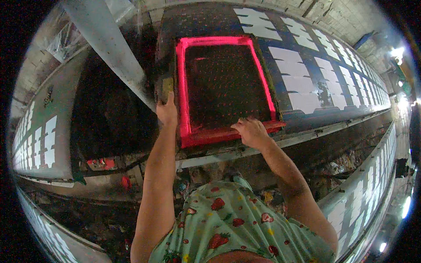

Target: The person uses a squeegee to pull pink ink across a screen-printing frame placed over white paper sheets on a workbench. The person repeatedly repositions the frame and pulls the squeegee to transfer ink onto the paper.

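A rectangular screen-printing frame (183, 92) lies on a long dark table, its mesh dark with faint reddish dots and its border smeared bright pink. My left hand (167, 112) is closed at the frame's left edge, just below a yellowish block (167, 87); the fingertips are partly hidden. Along the near side of the frame rests a long red squeegee (219, 133), lying crosswise over the pink ink. My right hand (251, 132) grips it right of its middle, fingers bent over the top edge.
White cut pieces (302, 87) lie in rows along the dark table (215, 19) to the right. A thick grey post (107, 41) slants down to the frame's left. More tables with white pieces (50, 136) stand at left and lower right. Scraps (346, 164) litter the gap below the table edge.
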Demonstrator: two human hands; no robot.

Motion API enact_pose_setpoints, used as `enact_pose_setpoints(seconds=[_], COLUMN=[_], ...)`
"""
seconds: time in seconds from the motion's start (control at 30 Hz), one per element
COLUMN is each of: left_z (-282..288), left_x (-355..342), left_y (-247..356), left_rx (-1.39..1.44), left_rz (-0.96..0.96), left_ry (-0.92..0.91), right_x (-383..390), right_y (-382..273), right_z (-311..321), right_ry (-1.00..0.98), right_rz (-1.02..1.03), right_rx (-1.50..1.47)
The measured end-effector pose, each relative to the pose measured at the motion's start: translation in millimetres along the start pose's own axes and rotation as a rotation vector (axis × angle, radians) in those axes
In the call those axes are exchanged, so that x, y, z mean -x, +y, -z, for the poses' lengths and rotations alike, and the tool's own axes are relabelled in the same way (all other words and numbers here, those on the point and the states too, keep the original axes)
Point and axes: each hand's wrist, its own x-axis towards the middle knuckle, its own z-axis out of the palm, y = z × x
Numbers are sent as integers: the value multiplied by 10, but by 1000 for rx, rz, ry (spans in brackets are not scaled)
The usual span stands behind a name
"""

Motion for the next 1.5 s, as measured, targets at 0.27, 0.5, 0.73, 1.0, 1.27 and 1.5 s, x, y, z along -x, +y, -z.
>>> enact_pose_setpoints(seconds=[0.27, 0.5, 0.73, 1.0, 1.27, 1.5], left_z=[81, 33, -62, -32, -8, 89], left_x=[136, 170, 120, 124, 77, -69], left_y=[76, 106, 106, 266, 156, 53], left_rx=[-148, 212, -22, 28, 309, 243], left_rz=[-93, 2, 109, 95, 193, 313], left_ry=[-4, -169, 50, -39, -139, -159], right_x=[277, 592, 1042, 1066, 892, 1007], right_y=[-33, 724, 1913, 2255, 2186, 1938], right_z=[-205, -318, -485, -905, -1144, -572], right_ry=[30, 308, 599, 334, 526, 521], right_rz=[101, 234, -484, -702, -815, -822], right_rx=[83, -437, -737, -1250, -1497, -1543])
